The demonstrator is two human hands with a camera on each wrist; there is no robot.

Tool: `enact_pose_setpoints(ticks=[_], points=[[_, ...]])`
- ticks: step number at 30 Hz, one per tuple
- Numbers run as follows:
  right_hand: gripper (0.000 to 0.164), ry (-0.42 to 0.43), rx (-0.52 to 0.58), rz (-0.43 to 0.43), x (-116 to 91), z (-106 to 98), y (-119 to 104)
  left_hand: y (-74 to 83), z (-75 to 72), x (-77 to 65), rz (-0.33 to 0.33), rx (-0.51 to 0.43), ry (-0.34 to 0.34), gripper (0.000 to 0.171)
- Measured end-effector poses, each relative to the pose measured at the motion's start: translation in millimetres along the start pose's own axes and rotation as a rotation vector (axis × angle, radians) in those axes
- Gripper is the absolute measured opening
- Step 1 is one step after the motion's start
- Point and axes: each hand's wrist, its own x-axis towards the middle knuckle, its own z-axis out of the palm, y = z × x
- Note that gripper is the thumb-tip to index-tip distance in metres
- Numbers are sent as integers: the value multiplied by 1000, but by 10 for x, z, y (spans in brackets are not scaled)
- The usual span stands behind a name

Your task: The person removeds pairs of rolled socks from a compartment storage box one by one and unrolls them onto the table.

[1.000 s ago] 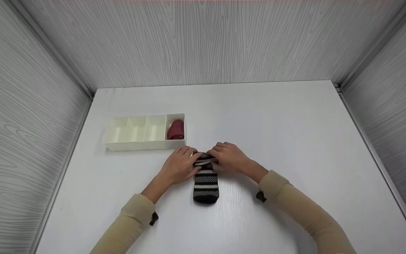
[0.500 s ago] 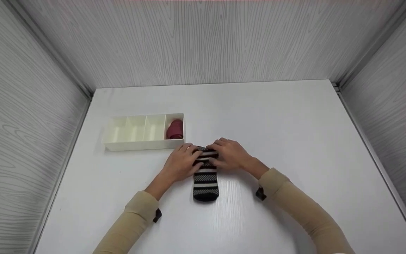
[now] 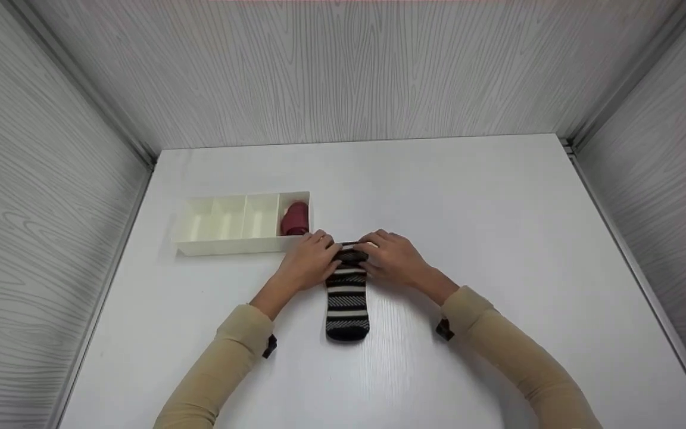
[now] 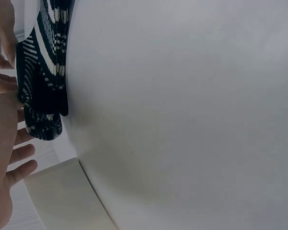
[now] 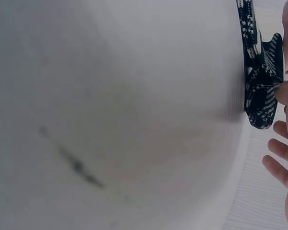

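A black sock with white and grey stripes [image 3: 346, 304] lies lengthwise on the table in the head view, its dark rounded end towards the person. The left hand [image 3: 308, 260] pinches the left edge of its far end between thumb and fingers. Opposite it, the right hand [image 3: 398, 257] pinches the right edge. Between the hands the far end is doubled over and slightly raised. In the left wrist view the folded sock [image 4: 43, 72] bends up off the table near the fingers. The right wrist view shows the sock's bent end [image 5: 264, 96] at the right thumb.
A white box [image 3: 236, 245] with several compartments stands on the table [image 3: 498, 238] just beyond the left hand. Its rightmost compartment holds a rolled maroon cloth item [image 3: 295, 219]. Grey wood-grain panels [image 3: 355, 77] enclose the table at the back and sides.
Both hands have shifted a little away from the person with the sock's far end, which reaches farther back. The fold between the hands has lifted. The box has stayed put.
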Motion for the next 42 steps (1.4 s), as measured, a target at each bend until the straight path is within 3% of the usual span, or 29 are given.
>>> enact_pose_setpoints(ticks=[6,13,21,31,36,42], points=[[38,1,-69,-58,31,48,32,-25,11,96,20,66,-27,36],[33,-66,-130,-43,118,119,97,-21,21,103,23,80,-16,35],[22,-115,8,-34,75,79,105,109,-1,7,25,68,42,34],[25,-273,297,176,80,-45,142,230,-23,-50,28,83,142,35],[29,-283,307,222,97,-33,148,168,41,23,63,146,176,15],[33,-179,205,180,62,-14,138,85,72,116,56,169,131,14]])
